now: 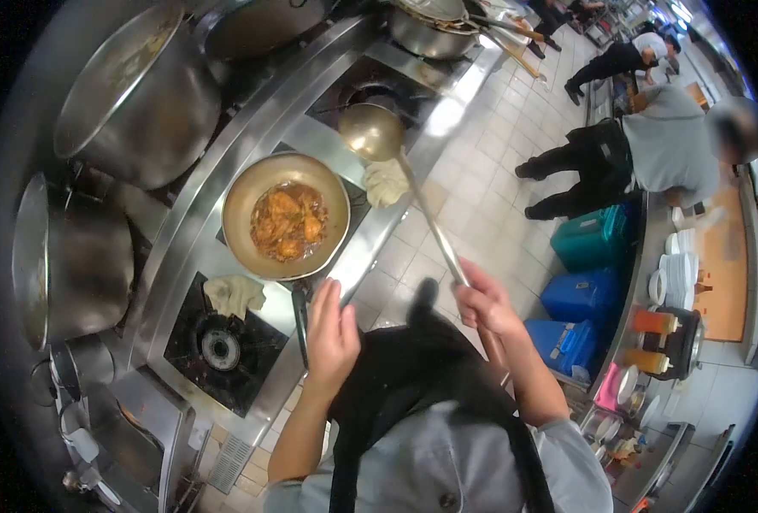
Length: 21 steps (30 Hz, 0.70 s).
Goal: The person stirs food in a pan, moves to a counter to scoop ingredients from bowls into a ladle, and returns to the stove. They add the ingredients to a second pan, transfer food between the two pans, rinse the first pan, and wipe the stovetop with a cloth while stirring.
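My right hand (487,301) is closed around the long handle of a metal ladle (370,132). The ladle's bowl is raised over the stove, to the upper right of the pan. My left hand (334,329) has its fingers stretched out beside the pan's dark handle (299,315); whether it touches the handle I cannot tell. A frying pan (240,198) sits on the stove with browned pieces of food (287,221) in dark sauce. One crumpled cloth (386,183) lies right of the pan, and another cloth (234,296) lies by the front burner (221,349).
Large pots (152,120) stand along the stove's left side. More pans (430,34) are stacked at its far end, handles sticking out. Across the tiled floor, a person (665,141) bends over a counter beside blue bins (571,295). Sauce bottles (652,321) stand on that counter.
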{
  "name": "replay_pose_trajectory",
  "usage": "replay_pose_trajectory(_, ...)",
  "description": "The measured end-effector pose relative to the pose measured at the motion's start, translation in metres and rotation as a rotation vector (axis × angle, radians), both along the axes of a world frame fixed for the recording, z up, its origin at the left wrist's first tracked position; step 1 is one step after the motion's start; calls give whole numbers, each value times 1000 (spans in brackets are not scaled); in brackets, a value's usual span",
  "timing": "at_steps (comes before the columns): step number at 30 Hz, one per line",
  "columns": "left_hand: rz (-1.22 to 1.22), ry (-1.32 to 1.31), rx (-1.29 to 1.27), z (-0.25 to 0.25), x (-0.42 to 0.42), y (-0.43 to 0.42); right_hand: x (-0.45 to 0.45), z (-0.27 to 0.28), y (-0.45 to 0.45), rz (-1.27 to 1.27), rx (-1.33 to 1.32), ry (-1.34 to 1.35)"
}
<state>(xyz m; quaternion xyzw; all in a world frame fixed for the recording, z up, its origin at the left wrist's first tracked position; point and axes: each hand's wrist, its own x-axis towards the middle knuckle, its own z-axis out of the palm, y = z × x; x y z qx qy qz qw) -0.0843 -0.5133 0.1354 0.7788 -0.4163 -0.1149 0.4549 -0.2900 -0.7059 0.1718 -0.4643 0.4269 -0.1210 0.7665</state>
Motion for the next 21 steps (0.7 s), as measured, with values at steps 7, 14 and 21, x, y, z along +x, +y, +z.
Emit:
replay_pose_trajectory(7, 0, -221, 155, -73, -1, -185, -147, -19, -67, -229, 107, -9)
replay_pose_trajectory(14, -50, -347, 524, -147, 28, -280, -262, -15, -102, -317, 0, 232)
replay_pose_trajectory(21, -124, -413, 507, -183, 2, -337, -275, -44, -138, -291, 22, 258)
